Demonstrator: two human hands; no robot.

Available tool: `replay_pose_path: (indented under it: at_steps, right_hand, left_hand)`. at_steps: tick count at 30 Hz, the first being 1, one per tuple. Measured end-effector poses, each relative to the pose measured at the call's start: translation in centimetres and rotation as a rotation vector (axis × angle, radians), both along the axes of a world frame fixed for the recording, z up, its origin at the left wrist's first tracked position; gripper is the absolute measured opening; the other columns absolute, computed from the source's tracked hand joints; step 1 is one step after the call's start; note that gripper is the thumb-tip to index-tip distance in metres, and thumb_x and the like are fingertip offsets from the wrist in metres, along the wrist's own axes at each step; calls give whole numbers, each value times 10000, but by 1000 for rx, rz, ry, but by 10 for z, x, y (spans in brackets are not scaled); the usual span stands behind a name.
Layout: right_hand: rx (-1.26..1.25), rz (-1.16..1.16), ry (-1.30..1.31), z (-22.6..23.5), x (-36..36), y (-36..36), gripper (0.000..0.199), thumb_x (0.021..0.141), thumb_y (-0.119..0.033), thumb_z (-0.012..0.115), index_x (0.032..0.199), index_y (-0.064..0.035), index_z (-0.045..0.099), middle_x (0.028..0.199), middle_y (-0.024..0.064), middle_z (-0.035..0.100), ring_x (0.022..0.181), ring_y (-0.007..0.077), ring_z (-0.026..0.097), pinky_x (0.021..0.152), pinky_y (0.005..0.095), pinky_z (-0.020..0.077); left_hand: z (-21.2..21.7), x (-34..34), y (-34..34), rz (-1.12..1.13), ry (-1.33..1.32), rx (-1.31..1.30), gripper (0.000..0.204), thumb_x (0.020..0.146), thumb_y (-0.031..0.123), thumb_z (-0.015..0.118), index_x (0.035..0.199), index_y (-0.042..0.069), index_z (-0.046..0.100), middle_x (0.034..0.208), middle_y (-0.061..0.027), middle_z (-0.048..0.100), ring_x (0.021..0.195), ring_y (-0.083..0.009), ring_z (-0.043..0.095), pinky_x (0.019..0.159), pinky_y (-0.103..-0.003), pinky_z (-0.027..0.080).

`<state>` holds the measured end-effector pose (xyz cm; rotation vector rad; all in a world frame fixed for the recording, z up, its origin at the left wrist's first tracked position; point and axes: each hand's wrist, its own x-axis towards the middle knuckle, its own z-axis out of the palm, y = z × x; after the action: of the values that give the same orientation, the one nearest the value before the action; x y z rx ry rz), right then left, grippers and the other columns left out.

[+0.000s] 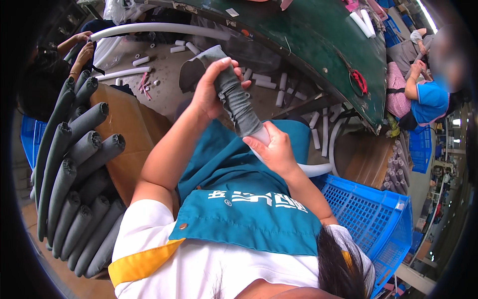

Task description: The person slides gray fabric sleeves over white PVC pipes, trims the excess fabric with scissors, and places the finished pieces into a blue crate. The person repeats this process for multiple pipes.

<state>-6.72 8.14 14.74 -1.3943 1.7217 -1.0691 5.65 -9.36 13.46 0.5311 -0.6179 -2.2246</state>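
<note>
The left hand [210,90] is wrapped around the gathered grey fabric sleeve [237,103]; the right hand [274,148] grips the white tube [261,133] just below the sleeve's edge. Both items are held above the lap [214,154], probably so that 1 hand steadies the tube while the other works the fabric. Contents of the blue crate [366,200] and cardboard box [127,127] cannot be determined.

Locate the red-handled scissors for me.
In the head view, the scissors lie at upper right on the green table, near its right-hand edge, above and right of the right hand.
</note>
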Motion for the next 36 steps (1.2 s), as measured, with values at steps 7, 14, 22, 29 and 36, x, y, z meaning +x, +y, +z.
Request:
replay_pose_path:
  at_steps: [7, 14, 22, 29, 36]
  right_hand:
    - [-35, -51, 8, -15, -2, -5, 419, 827, -387, 750, 871, -4, 586, 717, 134, 632, 634, 244, 609, 595, 344, 479]
    - [-26, -17, -7, 0, -7, 2, 406, 843, -364, 747, 881, 8, 588, 712, 73, 615, 648, 102, 515, 594, 289, 452]
    - [16, -36, 15, -6, -13, -1, 395, 845, -357, 745, 871, 2, 583, 693, 77, 591, 623, 125, 499, 577, 300, 442]
    - [-19, 17, 4, 1, 2, 2, 405, 833, -372, 747, 883, 0, 595, 717, 133, 636, 638, 238, 613, 587, 345, 477]
    - [-13, -34, 0, -7, -9, 6, 364, 833, -323, 758, 910, -3, 602, 731, 103, 631, 637, 160, 573, 612, 308, 473]
  left_hand:
    - [5, -8, 38, -39, -126, -69, 373, 879, 314, 638, 1135, 52, 562, 985, -83, 619, 963, -204, 614, 937, -421, 516]
    - [17, 1, -14, -13, 118, 30, 281, 856, 300, 663, 1007, 73, 592, 869, -51, 635, 828, -173, 634, 886, -398, 540]
    - [-10, -3, 35, -10, -70, 101, 347, 877, 327, 656, 1110, 78, 590, 994, -91, 663, 956, -210, 631, 900, -415, 519]
    - [5, 7, 8, 25, 3, 89, 325, 866, 356, 651, 1016, 79, 572, 874, -54, 634, 829, -185, 636, 893, -447, 546]
    - [7, -1, 44, -37, -133, -24, 386, 889, 344, 628, 1146, 62, 568, 1012, -94, 640, 967, -216, 623, 921, -424, 518]
